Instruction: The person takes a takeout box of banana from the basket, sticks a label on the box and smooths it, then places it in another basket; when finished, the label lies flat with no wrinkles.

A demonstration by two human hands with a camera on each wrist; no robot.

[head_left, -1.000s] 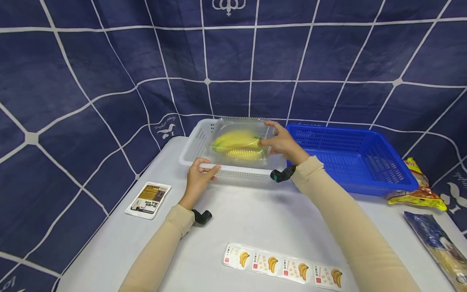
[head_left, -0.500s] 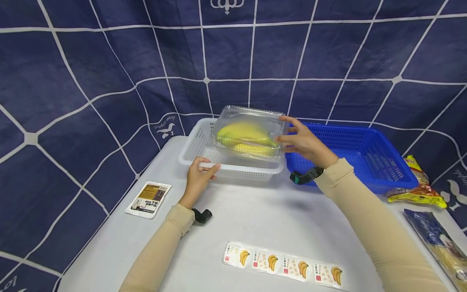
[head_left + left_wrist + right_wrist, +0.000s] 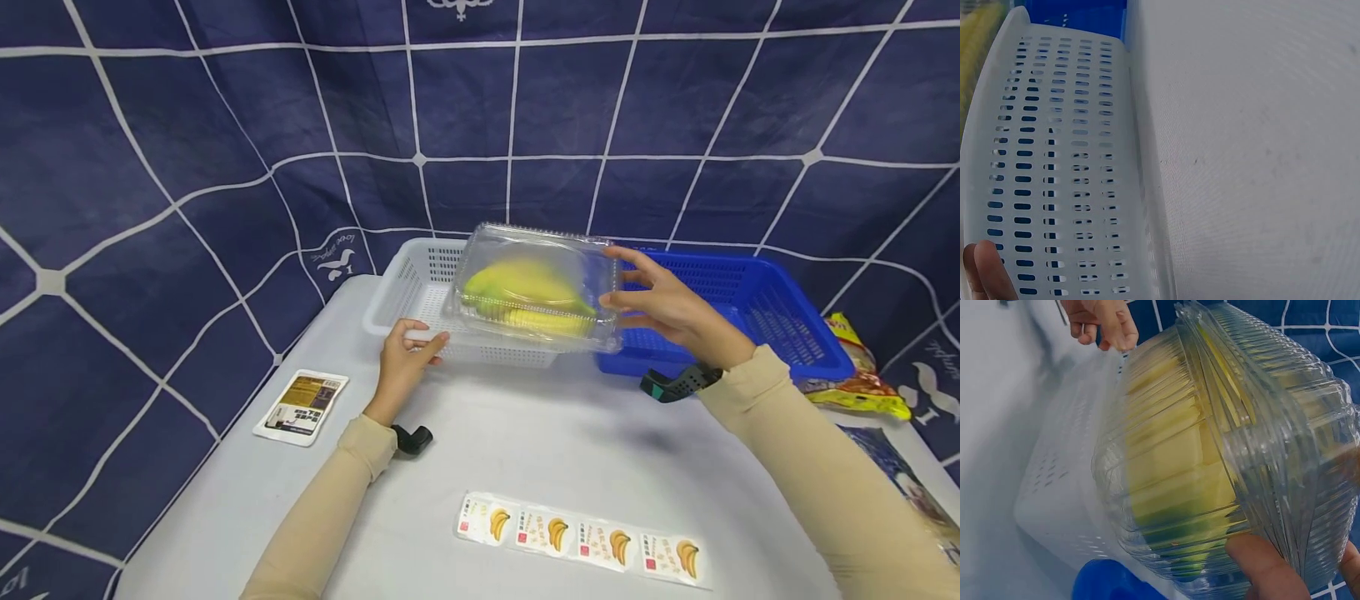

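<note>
My right hand (image 3: 663,304) grips the right end of a clear plastic clamshell box (image 3: 555,243). Yellow-green bananas (image 3: 525,293) show through its walls. Held tilted, the box hangs over the right part of a white perforated basket (image 3: 397,279). In the right wrist view the thumb (image 3: 1266,569) presses on the box near its seam. My left hand (image 3: 405,367) pinches the basket's front rim, fingertips on one side and thumb on the other. Only a few fingertips (image 3: 991,272) of it show in the left wrist view, against the basket wall (image 3: 1072,187).
A blue basket (image 3: 795,317) stands right of the white one, with a yellow snack bag (image 3: 862,383) and a dark packet (image 3: 892,467) beyond. A strip of banana-printed labels (image 3: 585,542) lies in front. A flat white packet (image 3: 302,407) lies at left.
My right hand has lifted the box of bananas from the white basket and carried it right and slightly nearer to me. The left hand stays on the basket rim.
</note>
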